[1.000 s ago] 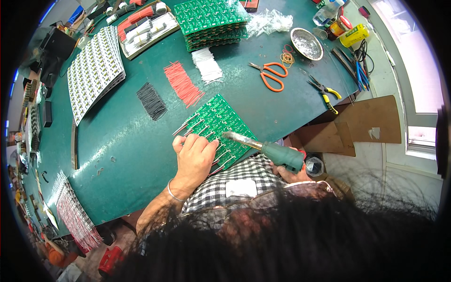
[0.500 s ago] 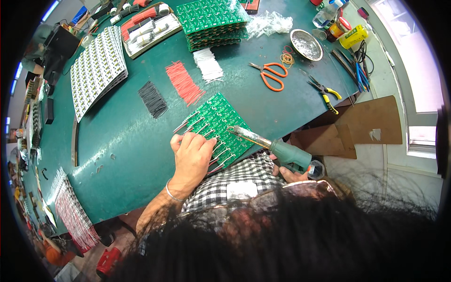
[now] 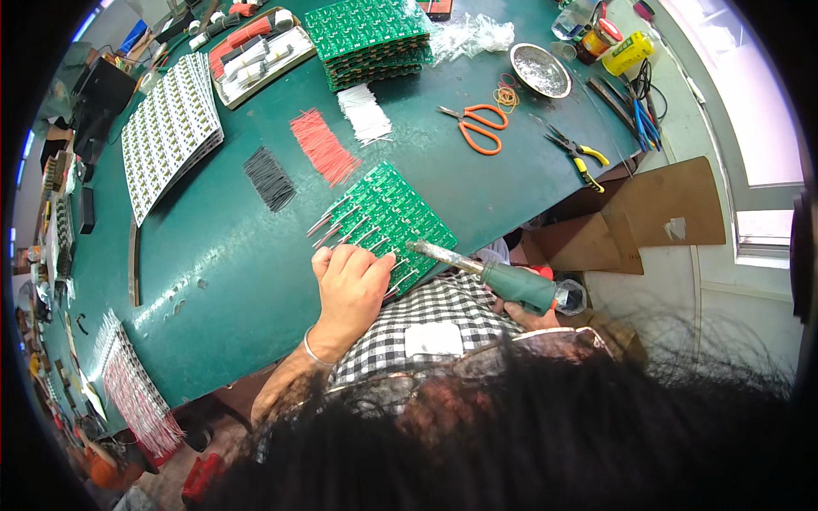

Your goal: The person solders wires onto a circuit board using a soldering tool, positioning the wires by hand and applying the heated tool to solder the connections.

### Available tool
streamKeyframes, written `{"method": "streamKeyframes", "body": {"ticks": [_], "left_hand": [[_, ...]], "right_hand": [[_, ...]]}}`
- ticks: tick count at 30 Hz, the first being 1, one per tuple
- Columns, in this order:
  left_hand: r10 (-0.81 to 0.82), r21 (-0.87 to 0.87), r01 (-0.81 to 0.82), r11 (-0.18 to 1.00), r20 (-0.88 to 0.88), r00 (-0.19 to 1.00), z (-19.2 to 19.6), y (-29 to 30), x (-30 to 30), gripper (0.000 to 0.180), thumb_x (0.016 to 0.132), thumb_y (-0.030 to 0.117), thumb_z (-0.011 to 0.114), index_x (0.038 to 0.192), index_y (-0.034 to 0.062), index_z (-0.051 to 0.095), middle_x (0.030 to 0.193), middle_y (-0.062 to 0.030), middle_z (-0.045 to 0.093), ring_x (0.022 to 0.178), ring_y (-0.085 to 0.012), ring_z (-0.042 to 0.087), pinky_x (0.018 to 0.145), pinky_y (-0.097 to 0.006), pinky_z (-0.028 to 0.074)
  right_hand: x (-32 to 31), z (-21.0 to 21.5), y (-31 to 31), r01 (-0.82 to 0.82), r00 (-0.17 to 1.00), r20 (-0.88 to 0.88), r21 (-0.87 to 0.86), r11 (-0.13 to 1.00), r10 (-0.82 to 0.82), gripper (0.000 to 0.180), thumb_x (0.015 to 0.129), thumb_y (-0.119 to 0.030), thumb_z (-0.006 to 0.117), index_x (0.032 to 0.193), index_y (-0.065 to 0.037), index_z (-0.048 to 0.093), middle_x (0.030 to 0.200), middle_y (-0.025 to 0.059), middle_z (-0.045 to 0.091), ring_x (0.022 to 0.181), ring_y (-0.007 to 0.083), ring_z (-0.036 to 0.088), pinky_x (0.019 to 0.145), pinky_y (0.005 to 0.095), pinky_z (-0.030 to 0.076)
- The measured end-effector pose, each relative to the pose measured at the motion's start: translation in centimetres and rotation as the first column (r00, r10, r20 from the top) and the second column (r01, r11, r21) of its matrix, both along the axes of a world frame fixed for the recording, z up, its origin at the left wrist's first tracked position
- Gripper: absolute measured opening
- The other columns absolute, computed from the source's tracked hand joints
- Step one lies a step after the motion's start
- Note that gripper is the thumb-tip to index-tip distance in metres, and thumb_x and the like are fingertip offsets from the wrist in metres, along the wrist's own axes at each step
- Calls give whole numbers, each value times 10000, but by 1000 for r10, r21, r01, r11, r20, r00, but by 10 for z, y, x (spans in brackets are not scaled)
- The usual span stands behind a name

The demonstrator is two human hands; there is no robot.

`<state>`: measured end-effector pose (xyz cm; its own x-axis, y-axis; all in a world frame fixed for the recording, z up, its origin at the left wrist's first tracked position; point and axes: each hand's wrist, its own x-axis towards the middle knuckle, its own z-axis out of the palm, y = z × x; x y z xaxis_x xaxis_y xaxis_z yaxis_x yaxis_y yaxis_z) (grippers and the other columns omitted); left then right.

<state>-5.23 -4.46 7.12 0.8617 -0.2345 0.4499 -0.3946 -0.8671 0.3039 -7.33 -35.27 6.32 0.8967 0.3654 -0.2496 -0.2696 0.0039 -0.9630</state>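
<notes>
A green circuit board (image 3: 409,209) lies slantwise near the table's front edge, with several thin wires (image 3: 345,226) jutting from it toward the left. My left hand (image 3: 351,285) rests over the board's lower left side, fingers curled and pressed together. Its fingertips are largely hidden, and what they pinch does not show clearly. On the right, my right hand (image 3: 532,315) is closed around the grip of a green soldering gun (image 3: 518,286), partly hidden beneath it. The gun's metal barrel points left over the board, its tip just right of my left thumb. Whether the tip touches the board I cannot tell.
Beyond the board lie bundles of black (image 3: 269,179), red (image 3: 324,146) and white wires (image 3: 365,113). Stacked green boards (image 3: 371,38) stand behind. Orange-handled scissors (image 3: 479,128), yellow-handled pliers (image 3: 579,157) and a metal bowl (image 3: 541,71) sit to the right; white panels (image 3: 170,128) are left.
The soldering gun's tip has shifted slightly nearer my left thumb. My left hand stays over the board. The whole view has shifted a little.
</notes>
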Motion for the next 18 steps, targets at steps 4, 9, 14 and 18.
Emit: {"method": "streamKeyframes", "body": {"ticks": [4, 9, 14, 18], "left_hand": [[-11, -11, 12, 1000, 15, 1000, -3, -5, 4, 204, 662, 109, 720, 845, 171, 656, 729, 36, 518, 797, -160, 516, 812, -389, 296], [-7, -1, 7, 1000, 4, 1000, -5, -5, 6, 141, 695, 119, 711, 812, 164, 647, 712, 35, 513, 772, -162, 508, 802, -392, 288], [0, 12, 0, 1000, 4, 1000, -5, -3, 6, 130, 697, 124, 709, 806, 162, 648, 710, 35, 515, 773, -161, 507, 799, -392, 287], [-5, 21, 5, 1000, 19, 1000, -6, -4, 5, 128, 698, 127, 702, 807, 170, 652, 712, 40, 519, 781, -157, 509, 804, -396, 288]], "right_hand": [[-6, -33, -13, 22, 999, 34, -120, 993, -18, 560, 758, -68, 716, 1242, -7, 442, 1080, 67, 571, 965, 138, 562, 868, 309, 458], [-4, -39, -9, 7, 997, 82, -193, 981, 9, 559, 737, -89, 744, 1217, 4, 472, 1121, 70, 570, 1017, 137, 538, 907, 301, 426], [-4, -37, -6, -1, 1000, 22, -167, 986, 5, 578, 733, -93, 753, 1228, -2, 470, 1137, 72, 578, 1038, 136, 541, 918, 303, 428], [-6, -28, -3, 23, 999, 39, -138, 990, -17, 563, 735, -90, 753, 1221, -8, 482, 1129, 78, 587, 1032, 143, 554, 910, 303, 440]]}}
